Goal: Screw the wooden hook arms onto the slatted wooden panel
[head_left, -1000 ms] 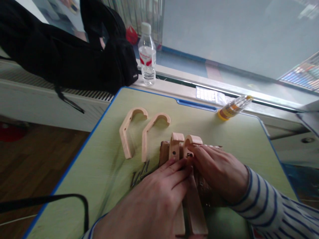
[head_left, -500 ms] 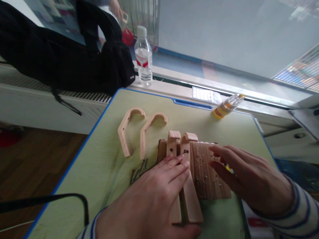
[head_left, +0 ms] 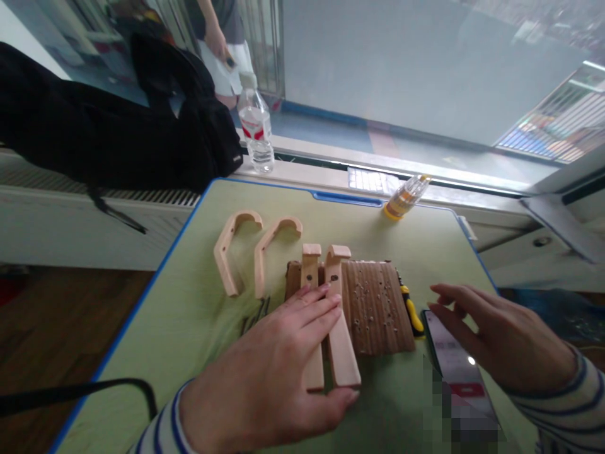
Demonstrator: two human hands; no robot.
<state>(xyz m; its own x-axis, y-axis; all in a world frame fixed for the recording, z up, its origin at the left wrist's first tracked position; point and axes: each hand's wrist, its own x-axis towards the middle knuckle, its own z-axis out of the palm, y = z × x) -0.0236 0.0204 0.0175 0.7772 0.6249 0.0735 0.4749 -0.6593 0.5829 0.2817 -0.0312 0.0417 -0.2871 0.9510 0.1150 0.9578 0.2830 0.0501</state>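
My left hand [head_left: 278,359] lies flat, fingers spread, on two pale wooden hook pieces [head_left: 338,328] that rest across a brown wooden board [head_left: 378,309] full of small holes. The thumb presses the near end of the pieces. My right hand [head_left: 501,337] hovers open over a phone [head_left: 454,362] lying right of the board, holding nothing. A yellow-handled screwdriver [head_left: 412,312] lies between board and phone. Two more curved wooden hooks [head_left: 241,249] lie to the left on the green table [head_left: 189,315]. Dark screws [head_left: 255,312] sit beside my left fingers.
A black bag [head_left: 113,132] and a water bottle [head_left: 255,129] stand on the sill behind the table. A small glue bottle [head_left: 404,197] lies at the table's far edge. A black cord [head_left: 94,391] crosses the near left corner. Another person [head_left: 220,38] stands beyond the glass.
My right hand has left the wooden pieces and moved right, over the phone. The left hand stays pressed on the two hooks. The view has shifted slightly up and right.
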